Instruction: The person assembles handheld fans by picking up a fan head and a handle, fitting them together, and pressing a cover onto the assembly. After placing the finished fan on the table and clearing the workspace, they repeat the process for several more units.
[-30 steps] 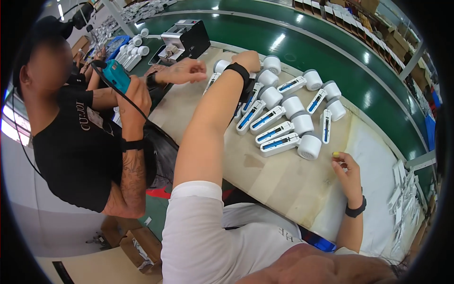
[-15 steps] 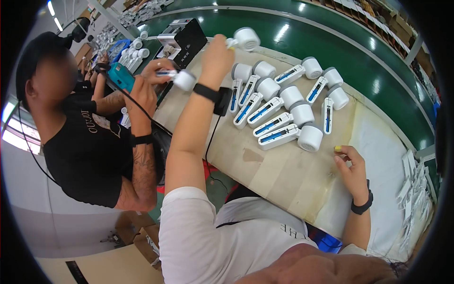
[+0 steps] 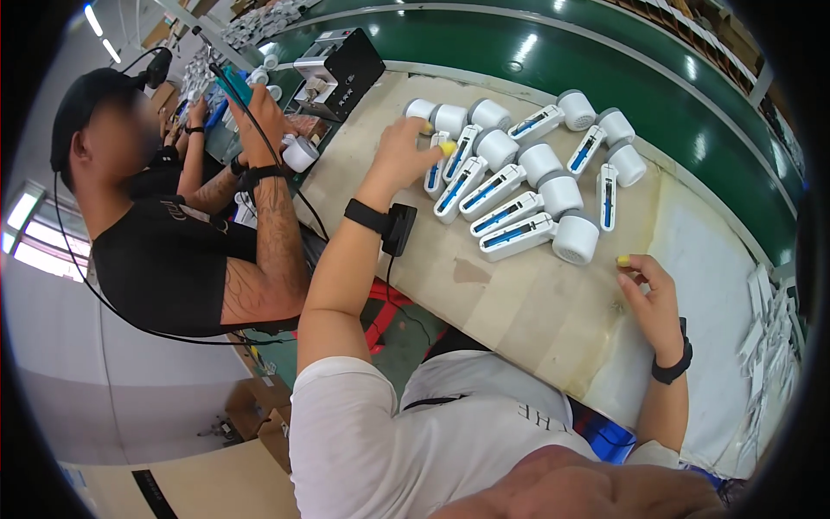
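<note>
My left hand (image 3: 405, 157) pinches 1 white handheld device (image 3: 438, 163) at the cluster's (image 3: 527, 186) left edge, right hand (image 3: 650, 294) loosely curled below-right; a careless tug could scatter neighbours.

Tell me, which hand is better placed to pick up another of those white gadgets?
Probably the left hand: it already rests on the white gadgets at the cluster's near end. The right hand lies on the table, apart from them.
</note>
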A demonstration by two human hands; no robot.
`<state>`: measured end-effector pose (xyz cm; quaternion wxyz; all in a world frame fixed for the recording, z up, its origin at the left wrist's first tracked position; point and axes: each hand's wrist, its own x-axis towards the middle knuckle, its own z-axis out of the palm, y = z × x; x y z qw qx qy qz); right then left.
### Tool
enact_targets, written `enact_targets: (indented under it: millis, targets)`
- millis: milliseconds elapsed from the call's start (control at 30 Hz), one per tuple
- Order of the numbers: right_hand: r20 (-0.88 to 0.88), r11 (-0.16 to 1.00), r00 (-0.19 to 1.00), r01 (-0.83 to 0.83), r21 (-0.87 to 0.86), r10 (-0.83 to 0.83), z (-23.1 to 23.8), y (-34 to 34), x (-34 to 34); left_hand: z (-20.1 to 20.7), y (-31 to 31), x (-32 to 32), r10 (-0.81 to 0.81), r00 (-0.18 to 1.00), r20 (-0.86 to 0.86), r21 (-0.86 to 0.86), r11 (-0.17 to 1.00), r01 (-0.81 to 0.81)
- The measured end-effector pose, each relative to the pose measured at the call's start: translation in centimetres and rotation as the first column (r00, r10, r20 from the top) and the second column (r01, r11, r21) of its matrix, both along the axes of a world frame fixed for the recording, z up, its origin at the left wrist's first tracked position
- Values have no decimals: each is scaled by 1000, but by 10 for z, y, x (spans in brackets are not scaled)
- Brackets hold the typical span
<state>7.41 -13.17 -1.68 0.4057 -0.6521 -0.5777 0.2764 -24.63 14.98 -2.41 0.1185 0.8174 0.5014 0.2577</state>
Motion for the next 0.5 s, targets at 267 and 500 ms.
enact_targets:
  millis: [267,500]
  targets:
    - [15,1000,1000,-14,21,13,-2,-1,-1,5,5,30,-86,995,-60,-157,985,75]
    - [4,999,1000,-19,-26,19,0,-3,-3,4,15,36,-32,952,-304,-152,988,-16]
